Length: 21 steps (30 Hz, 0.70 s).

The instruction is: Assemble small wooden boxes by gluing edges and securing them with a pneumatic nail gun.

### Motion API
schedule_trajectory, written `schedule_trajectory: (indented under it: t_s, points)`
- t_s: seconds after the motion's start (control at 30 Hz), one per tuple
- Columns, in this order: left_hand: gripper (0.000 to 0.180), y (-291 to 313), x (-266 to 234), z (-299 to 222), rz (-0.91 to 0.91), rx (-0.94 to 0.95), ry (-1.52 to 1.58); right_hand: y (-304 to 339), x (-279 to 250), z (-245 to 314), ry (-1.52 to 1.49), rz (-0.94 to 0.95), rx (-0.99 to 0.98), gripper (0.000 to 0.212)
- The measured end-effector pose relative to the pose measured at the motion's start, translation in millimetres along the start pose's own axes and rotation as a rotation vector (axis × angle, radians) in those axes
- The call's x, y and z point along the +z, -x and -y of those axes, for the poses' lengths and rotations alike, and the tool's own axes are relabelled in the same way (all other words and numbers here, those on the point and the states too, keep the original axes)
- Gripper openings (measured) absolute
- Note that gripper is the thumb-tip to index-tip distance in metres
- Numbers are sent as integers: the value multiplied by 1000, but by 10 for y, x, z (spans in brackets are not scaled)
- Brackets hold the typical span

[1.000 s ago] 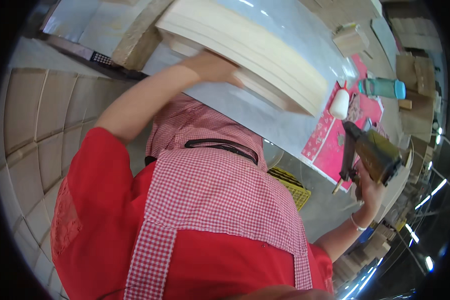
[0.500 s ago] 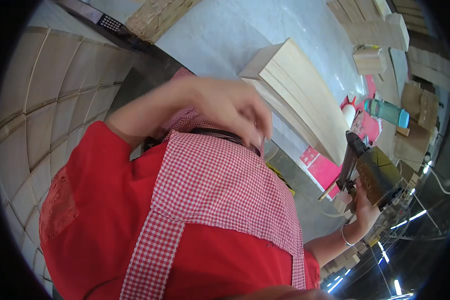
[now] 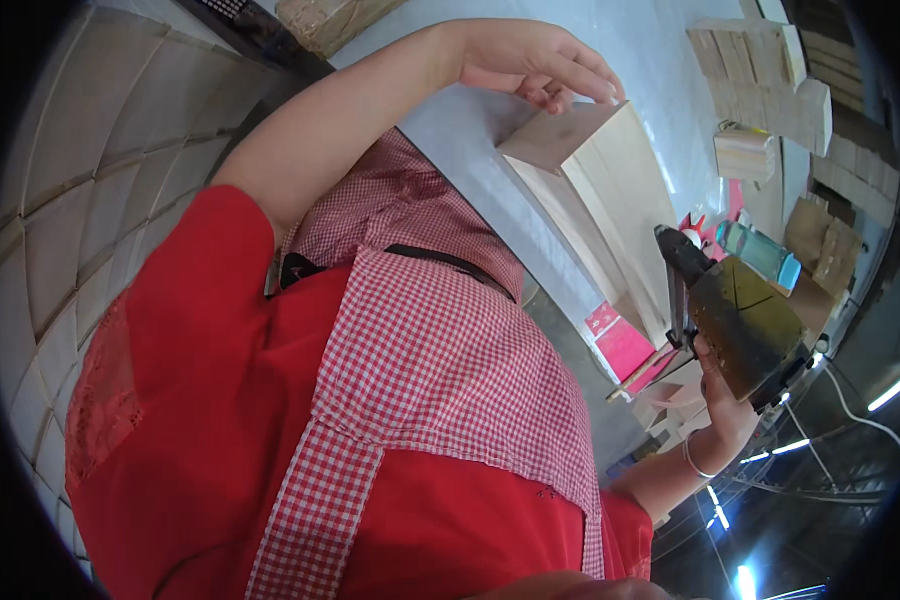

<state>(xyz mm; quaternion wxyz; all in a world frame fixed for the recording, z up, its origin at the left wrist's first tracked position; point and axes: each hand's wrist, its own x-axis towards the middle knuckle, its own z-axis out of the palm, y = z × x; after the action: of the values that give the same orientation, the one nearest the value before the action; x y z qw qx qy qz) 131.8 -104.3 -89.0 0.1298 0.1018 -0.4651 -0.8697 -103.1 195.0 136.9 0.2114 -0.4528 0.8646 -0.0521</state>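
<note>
My left hand (image 3: 535, 60) reaches over the near end of a long, pale wooden box (image 3: 625, 185) on the table. Its fingers are bent over the upper edge of a thin end board (image 3: 562, 138), gripping it, with a fingertip at the far corner. The board stands across the end of the box's long sides. My right hand (image 3: 722, 395) is wrapped round the handle of a nail gun (image 3: 745, 325) with a worn, dark olive body and black nose. The gun is held up beside the far end of the box, its nose close to the box's side.
Pink-and-white packets (image 3: 620, 340) lie by the table edge. A teal bottle (image 3: 760, 255) lies past the box. Stacked wooden pieces (image 3: 760, 85) stand on the right, a wrapped bundle (image 3: 335, 22) at the top. Stacked panels (image 3: 90, 170) rise at my left.
My left hand has moved from in front of my apron up and away to the box's end board. The nail gun in my right hand has shifted slightly left, nearer the box.
</note>
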Motion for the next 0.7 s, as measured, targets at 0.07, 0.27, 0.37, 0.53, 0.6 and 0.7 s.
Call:
schedule_trajectory:
  t_s: [0.07, 0.27, 0.37, 0.53, 0.6, 0.7]
  points:
    - [29, -89, -41, 66, 54, -84, 3, -64, -13, 177, -26, 9, -67, 40]
    - [24, -260, -215, 163, 262, -215, 62, -318, -35, 359, 295, -23, -392, 42]
    - [23, -308, -219, 204, 288, -239, 83, -390, -40, 482, 286, 23, -446, 39]
    - [22, -326, -217, 228, 310, -254, 145, -500, -34, 593, 383, 12, -632, 37]
    - [22, -325, -214, 228, 316, -254, 161, -506, -33, 593, 377, 20, -544, 37]
    - [21, -324, -199, 222, 294, -280, 179, -517, -20, 646, 361, 32, -367, 36]
